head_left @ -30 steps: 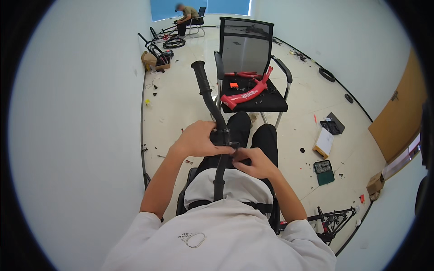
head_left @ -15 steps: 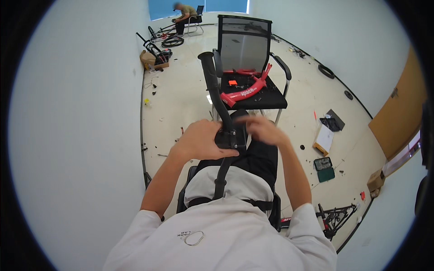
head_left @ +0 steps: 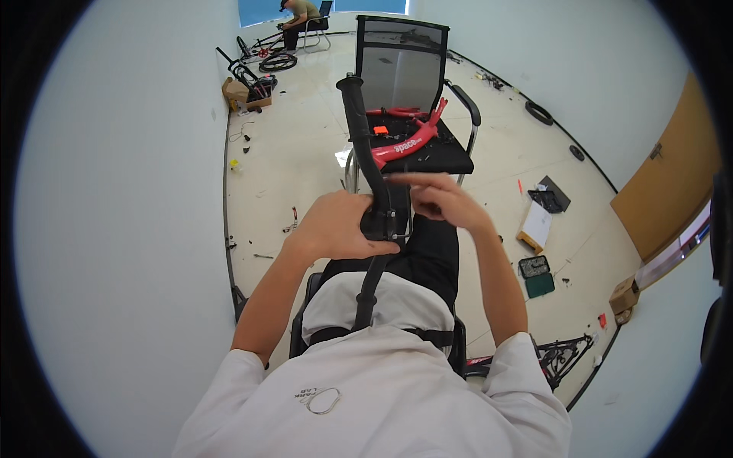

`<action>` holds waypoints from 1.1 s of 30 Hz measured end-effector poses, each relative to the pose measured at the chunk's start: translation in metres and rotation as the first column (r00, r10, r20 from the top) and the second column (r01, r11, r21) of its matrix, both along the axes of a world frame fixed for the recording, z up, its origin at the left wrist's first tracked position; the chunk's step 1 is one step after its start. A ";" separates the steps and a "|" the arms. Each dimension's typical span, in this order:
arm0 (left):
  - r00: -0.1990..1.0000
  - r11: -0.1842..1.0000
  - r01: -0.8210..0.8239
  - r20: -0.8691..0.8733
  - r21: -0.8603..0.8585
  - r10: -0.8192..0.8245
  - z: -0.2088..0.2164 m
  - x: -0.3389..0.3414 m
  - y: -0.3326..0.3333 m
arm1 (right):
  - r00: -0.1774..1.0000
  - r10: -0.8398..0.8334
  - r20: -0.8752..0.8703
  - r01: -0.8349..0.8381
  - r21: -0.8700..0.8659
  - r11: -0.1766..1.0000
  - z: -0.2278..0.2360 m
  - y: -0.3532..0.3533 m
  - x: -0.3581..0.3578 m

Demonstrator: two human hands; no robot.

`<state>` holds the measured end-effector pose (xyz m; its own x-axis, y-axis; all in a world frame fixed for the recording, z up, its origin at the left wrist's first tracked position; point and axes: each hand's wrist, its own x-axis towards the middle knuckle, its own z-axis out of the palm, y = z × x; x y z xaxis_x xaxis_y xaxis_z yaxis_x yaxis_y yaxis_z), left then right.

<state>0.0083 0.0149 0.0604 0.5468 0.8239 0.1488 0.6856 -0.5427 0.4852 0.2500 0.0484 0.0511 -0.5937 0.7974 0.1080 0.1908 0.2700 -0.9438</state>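
Note:
A black bicycle handlebar [head_left: 369, 156] with rubber grips stands lengthwise in front of me, its near end against my shirt. My left hand [head_left: 336, 225] is closed round the stem clamp [head_left: 379, 224] at the bar's middle, thumb on the near side. A thin bent metal rod, seemingly a hex key [head_left: 409, 227], sticks out from the clamp's bolts. Beside it, my right hand [head_left: 443, 200] has its index finger stretched toward the bar and the other fingers loosely curled. It grips nothing that I can see; whether the fingertip touches the bar I cannot tell.
Ahead, a black mesh chair [head_left: 427, 156] carries a red bicycle frame part [head_left: 405, 145] and small pieces. On the floor at right lie a green case [head_left: 539, 284], a white box [head_left: 536, 227] and a black frame [head_left: 565, 359]. Another person [head_left: 299, 19] sits far back beside a wheel [head_left: 277, 62].
My right hand, blurred before, has moved up and its index finger now points across to the bar. The metal rod shows beside the clamp. My left hand keeps its hold.

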 end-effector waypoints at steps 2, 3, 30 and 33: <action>0.998 0.996 -0.014 0.055 0.085 0.009 -0.010 -0.005 0.004 | 0.999 -0.047 0.014 0.048 -0.134 0.990 -0.033 -0.008 0.002; 0.998 0.991 -0.027 0.063 0.133 0.019 -0.014 -0.005 0.010 | 0.999 -0.045 -0.026 0.040 -0.152 0.988 -0.049 -0.017 0.003; 1.000 0.998 -0.022 0.003 -0.056 0.022 -0.013 -0.002 0.008 | 0.899 -0.430 0.083 0.199 0.797 0.570 -0.056 -0.020 -0.011; 0.998 0.998 -0.006 0.058 -0.059 0.010 -0.015 -0.006 0.011 | 0.892 -0.414 0.180 0.078 0.841 0.535 -0.037 -0.027 -0.007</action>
<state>0.0020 0.0259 0.0453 0.5321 0.8365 0.1311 0.6595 -0.5066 0.5553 0.2428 0.0210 0.0143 -0.5158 0.5924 0.6188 0.6108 0.7608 -0.2192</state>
